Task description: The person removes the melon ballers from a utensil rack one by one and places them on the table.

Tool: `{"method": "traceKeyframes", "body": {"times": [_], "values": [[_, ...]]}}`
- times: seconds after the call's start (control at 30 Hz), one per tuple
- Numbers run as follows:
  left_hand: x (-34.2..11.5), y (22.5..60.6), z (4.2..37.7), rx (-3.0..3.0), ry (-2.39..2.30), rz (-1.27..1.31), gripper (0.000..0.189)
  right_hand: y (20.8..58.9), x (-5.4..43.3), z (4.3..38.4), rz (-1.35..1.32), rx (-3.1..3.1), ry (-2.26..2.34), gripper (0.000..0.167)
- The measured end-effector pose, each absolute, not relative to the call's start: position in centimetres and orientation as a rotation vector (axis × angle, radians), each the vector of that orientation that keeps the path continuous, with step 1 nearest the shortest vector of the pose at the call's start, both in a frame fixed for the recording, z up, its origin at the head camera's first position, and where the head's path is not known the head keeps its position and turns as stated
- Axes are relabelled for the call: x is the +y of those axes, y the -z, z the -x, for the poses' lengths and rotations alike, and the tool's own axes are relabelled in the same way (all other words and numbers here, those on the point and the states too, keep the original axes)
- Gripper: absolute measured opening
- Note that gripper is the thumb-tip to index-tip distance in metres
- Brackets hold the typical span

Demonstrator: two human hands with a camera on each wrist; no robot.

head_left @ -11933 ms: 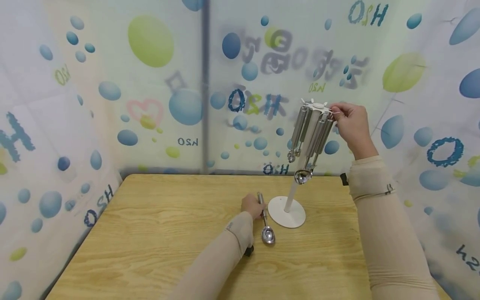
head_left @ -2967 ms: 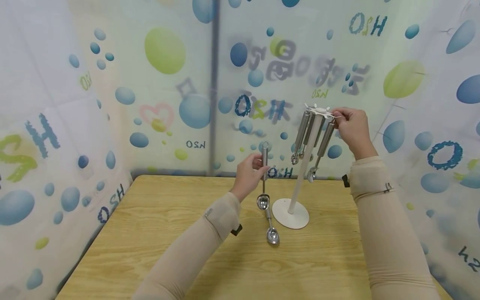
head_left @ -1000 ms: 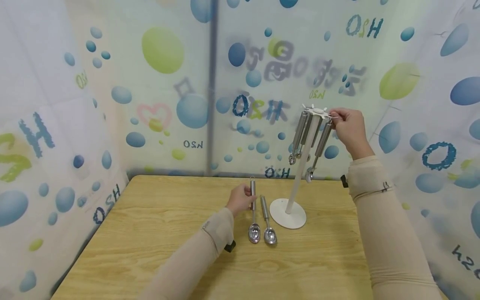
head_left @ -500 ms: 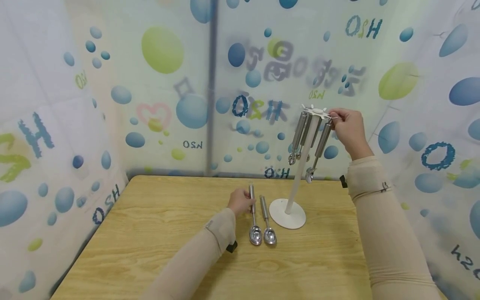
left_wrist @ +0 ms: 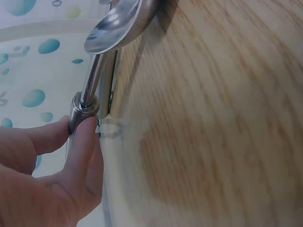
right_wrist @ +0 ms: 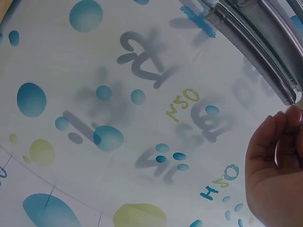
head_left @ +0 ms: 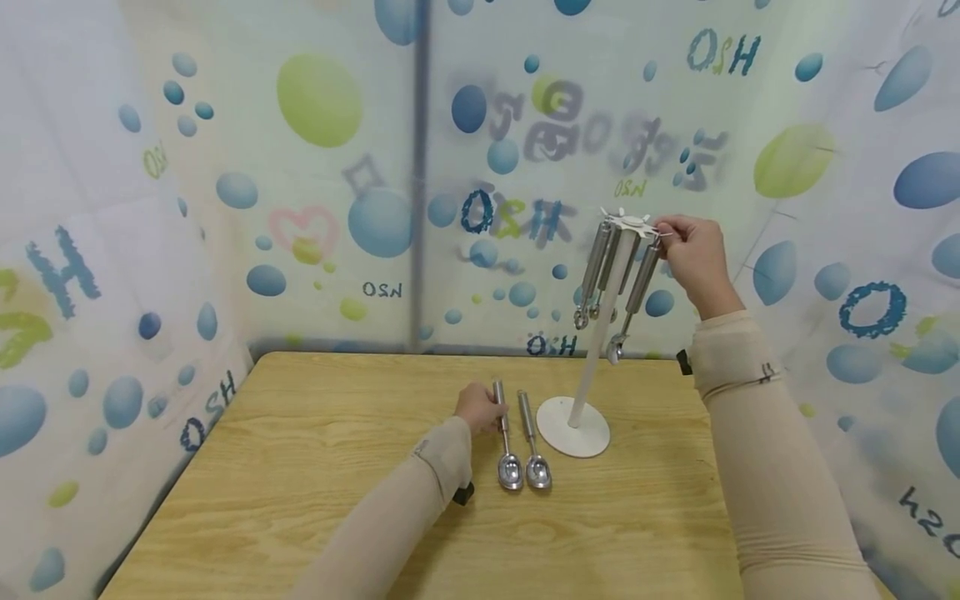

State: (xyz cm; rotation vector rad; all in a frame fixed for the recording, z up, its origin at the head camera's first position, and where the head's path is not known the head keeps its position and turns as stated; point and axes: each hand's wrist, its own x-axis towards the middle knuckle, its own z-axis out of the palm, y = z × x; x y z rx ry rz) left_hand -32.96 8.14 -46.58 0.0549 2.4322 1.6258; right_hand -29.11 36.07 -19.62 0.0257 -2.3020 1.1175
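While the left hand (head_left: 478, 408) works low over the table, the right hand (head_left: 696, 254) is up at the slim white stand with hooks (head_left: 592, 367). The left thumb and fingers are clamped on the ridged grey handle of a silver metal scoop with an oval bowl (head_left: 510, 472); the hand sits at nine o'clock of that handle, and the bowl points to six. Just beside it, at three o'clock, a second silver metal scoop (head_left: 538, 472) lies on the table, also with its bowl toward six o'clock, so there are two scoops down here, side by side and apart. Further on at three o'clock from the second scoop comes the stand's one flat round white base (head_left: 573, 427), near but not touching it. From there a single pole rises toward half past twelve to one hooked top (head_left: 628, 222), whose rim the right thumb and fingers pinch at three o'clock. Silver utensils with long handles (head_left: 641, 287) hang beneath; they overlap, so I can only count at least three, one of them toward four o'clock close under the right hand. One pale wooden table (head_left: 300, 467) carries everything, and a white wall covering with blue and green bubbles (head_left: 442, 308) stands at twelve.
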Motion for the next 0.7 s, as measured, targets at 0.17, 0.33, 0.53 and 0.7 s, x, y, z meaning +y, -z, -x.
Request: {"method": "traceKeyframes", "body": {"times": [0.17,0.33,0.53,0.7], "values": [[8.2,46.8,33.0,2.404,-1.622,-0.026,0.011,19.6,36.1,29.0,-0.025,-2.316,-1.113,0.036],[8.3,47.0,33.1,2.411,-1.595,0.016,0.012,19.5,36.1,29.0,-0.03,-2.32,-1.108,0.035],[8.6,47.7,33.2,2.47,-1.569,-0.004,0.015,19.5,36.3,29.1,-0.038,-2.318,-1.095,0.035],[8.8,48.0,33.2,2.534,-1.506,-0.016,0.017,19.4,36.4,29.0,-0.052,-2.318,-1.095,0.035]]}}
